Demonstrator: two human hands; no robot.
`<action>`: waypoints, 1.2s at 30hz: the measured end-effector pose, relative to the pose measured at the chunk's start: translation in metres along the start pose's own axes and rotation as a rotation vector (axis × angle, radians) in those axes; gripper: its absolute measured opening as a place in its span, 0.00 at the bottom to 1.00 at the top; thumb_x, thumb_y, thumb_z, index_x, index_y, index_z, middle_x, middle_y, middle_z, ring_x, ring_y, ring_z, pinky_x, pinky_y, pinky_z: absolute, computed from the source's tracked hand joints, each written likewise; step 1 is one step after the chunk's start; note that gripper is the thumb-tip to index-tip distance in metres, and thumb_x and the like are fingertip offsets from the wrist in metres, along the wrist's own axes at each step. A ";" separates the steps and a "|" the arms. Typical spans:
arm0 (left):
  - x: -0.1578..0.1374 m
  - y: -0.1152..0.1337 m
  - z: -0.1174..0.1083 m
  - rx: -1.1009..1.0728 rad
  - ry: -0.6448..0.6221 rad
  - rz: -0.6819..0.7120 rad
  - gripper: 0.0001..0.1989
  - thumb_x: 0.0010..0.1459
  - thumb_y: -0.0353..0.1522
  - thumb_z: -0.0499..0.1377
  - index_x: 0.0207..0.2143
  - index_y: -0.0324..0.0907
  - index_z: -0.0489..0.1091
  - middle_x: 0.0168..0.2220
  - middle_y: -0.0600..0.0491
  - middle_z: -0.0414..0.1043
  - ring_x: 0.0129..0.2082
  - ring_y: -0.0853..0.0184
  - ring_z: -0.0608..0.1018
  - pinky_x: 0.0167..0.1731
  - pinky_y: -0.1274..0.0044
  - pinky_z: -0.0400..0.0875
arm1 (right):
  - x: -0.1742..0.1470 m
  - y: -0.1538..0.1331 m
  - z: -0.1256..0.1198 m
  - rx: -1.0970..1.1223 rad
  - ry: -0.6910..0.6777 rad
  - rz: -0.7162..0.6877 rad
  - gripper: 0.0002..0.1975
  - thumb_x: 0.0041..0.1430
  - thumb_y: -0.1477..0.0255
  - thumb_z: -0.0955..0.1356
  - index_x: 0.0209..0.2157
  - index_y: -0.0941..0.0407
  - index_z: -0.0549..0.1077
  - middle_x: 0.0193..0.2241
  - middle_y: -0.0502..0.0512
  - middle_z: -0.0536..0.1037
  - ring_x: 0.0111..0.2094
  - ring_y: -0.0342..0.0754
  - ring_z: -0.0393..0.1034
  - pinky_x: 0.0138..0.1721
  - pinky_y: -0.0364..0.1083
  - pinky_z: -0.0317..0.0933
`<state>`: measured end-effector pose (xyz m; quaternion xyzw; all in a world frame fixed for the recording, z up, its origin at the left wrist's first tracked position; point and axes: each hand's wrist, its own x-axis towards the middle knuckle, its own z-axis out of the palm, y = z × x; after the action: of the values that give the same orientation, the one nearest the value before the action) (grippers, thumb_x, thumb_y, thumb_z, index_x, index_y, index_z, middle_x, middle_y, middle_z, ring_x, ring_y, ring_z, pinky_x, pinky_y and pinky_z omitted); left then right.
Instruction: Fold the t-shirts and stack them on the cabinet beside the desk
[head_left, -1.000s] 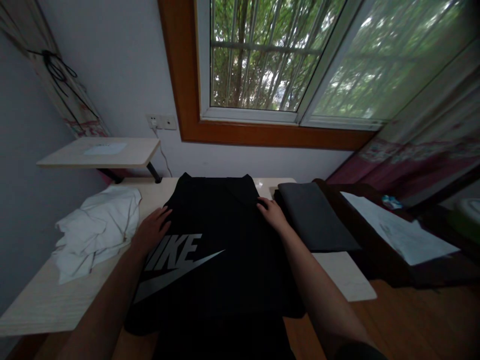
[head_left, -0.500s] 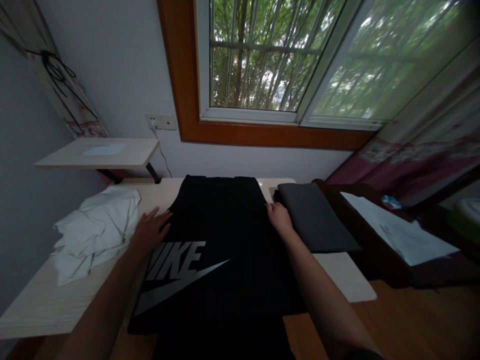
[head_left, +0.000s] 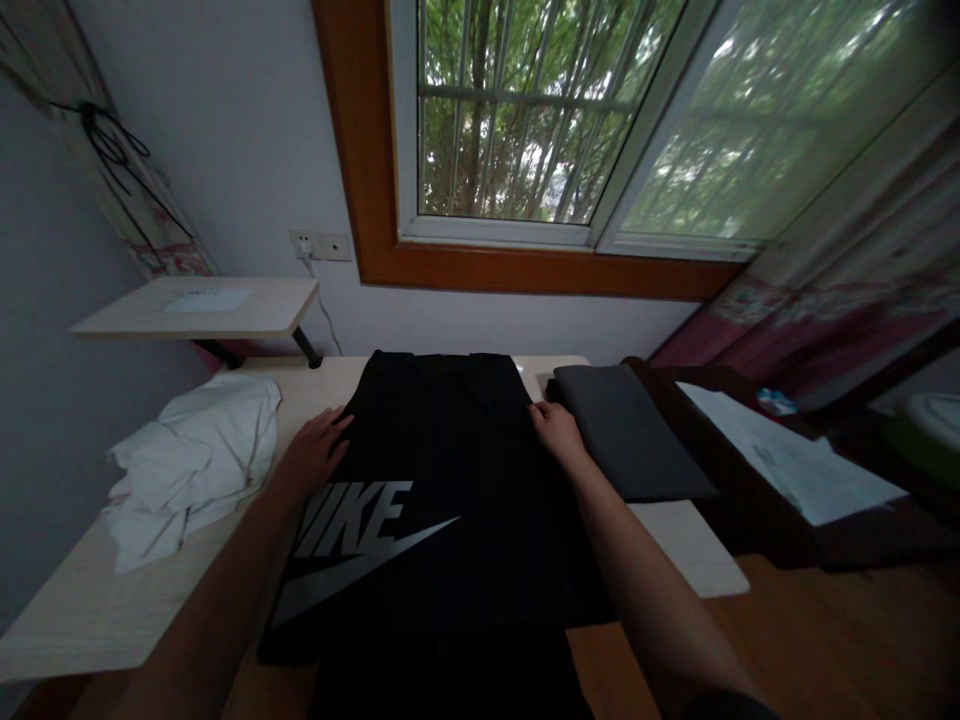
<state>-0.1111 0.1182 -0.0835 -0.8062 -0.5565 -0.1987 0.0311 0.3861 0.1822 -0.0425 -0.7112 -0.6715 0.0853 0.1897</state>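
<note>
A black T-shirt lies spread on the pale wooden table, its large grey NIKE print and swoosh towards the lower left. At its left edge rests my left hand, open, fingertips lying on the cloth with a gap between thumb and fingers. My right hand is closed on the shirt's right edge, the fingers curled and pinching the fabric. The front of the shirt hangs over the near side of the table, where it merges with dark clothing below.
A crumpled white cloth lies left on the table. Behind it stands a small raised shelf with a paper. To the right are a folded dark grey garment and a brown surface bearing a white sheet. A window is behind.
My left hand has shifted slightly right and up, further onto the shirt's edge, its fingers nearer together. My right hand keeps its hold, and the shirt lies nearly the same.
</note>
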 end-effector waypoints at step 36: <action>-0.006 0.011 -0.006 -0.085 -0.014 0.041 0.20 0.66 0.36 0.51 0.54 0.45 0.74 0.58 0.48 0.74 0.58 0.57 0.74 0.63 0.59 0.64 | -0.055 -0.114 0.065 0.125 -0.156 -0.830 0.19 0.68 0.66 0.66 0.59 0.51 0.70 0.58 0.62 0.70 0.58 0.56 0.65 0.58 0.58 0.63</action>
<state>-0.1048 0.1066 -0.0782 -0.8193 -0.5311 -0.2160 -0.0030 0.2516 0.1410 -0.0650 -0.3591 -0.9067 0.0958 0.1995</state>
